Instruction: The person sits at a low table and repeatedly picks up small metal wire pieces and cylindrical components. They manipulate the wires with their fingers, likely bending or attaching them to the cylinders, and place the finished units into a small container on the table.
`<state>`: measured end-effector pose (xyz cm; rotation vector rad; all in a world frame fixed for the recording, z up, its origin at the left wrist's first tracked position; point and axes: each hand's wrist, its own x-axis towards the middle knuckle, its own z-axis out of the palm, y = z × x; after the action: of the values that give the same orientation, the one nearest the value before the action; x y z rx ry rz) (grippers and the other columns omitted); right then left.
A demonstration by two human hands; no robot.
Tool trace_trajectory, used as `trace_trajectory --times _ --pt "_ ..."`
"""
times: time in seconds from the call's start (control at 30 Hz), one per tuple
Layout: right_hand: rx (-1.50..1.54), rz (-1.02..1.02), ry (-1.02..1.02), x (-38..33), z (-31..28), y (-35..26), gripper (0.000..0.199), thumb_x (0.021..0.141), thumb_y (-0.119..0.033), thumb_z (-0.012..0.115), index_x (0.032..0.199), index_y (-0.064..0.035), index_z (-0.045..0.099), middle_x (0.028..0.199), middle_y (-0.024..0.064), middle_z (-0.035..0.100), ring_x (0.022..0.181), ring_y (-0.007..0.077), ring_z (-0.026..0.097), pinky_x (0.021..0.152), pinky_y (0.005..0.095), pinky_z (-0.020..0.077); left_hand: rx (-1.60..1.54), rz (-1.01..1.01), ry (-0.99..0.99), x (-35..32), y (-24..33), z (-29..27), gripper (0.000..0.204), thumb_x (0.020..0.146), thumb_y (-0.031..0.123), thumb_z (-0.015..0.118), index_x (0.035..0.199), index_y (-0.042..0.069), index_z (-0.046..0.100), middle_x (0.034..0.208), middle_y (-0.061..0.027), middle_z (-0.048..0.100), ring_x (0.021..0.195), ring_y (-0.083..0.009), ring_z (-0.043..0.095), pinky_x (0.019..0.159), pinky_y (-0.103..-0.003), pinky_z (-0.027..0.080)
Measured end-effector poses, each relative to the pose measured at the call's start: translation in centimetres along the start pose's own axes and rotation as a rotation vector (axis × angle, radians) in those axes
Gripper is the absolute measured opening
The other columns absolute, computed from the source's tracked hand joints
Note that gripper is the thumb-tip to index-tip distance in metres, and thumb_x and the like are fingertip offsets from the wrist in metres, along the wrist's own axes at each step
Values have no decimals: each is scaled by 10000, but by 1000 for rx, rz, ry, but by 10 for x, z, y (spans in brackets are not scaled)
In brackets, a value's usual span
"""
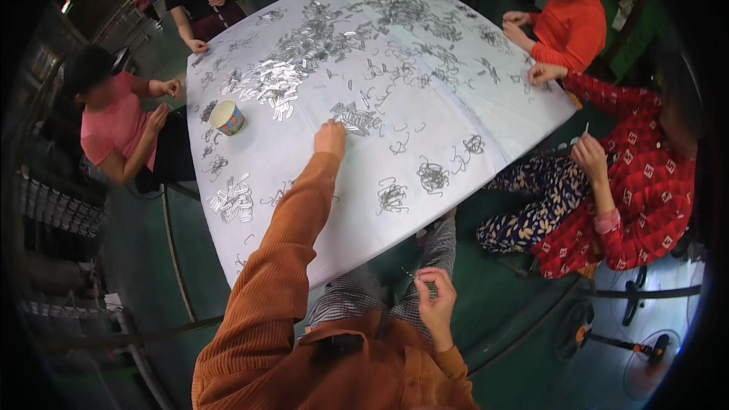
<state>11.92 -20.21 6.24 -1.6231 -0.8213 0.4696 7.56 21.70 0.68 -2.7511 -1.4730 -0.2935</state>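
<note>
My left hand [330, 139] reaches over the white-covered table [357, 216], its fingers drawn together at the near edge of a small pile of short silver metal strips [356, 117]. Whatever the fingertips may grip is hidden. Low over my lap, my right hand [436, 302] pinches a small, thin metal piece [408, 272] between thumb and fingertips; its exact kind is too small to tell. Nearest to my left forearm lie a bundle of silver strips [232, 199] and, on the right, tangled clumps of curved wire hooks [433, 177].
A paper cup [227, 118] stands at the table's left. A large heap of shiny strips [279, 80] spreads across the middle, with more hooks [399, 68] beyond. Co-workers sit around, including a person in pink [114, 118] and one in patterned red [638, 182]. A fan [653, 353] stands lower right.
</note>
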Motion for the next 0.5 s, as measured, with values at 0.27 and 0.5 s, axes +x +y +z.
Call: trace_trajectory --times 0.27,0.5 --pt "-10 -93 -12 4 1 -4 64 817 44 656 845 9 610 924 127 642 841 242 639 756 308 505 -110 11 136 -9 -26 -10 252 787 61 610 1033 8 609 1021 -176 644 906 -323 641 734 -417 549" --pt "35 -74 37 3 4 -14 72 813 40 668 849 9 613 919 121 645 830 242 645 749 309 514 -1573 8 -571 -166 56 -111 171 909 167 632 1041 59 640 887 -14 637 799 -112 613 653 -259 505"
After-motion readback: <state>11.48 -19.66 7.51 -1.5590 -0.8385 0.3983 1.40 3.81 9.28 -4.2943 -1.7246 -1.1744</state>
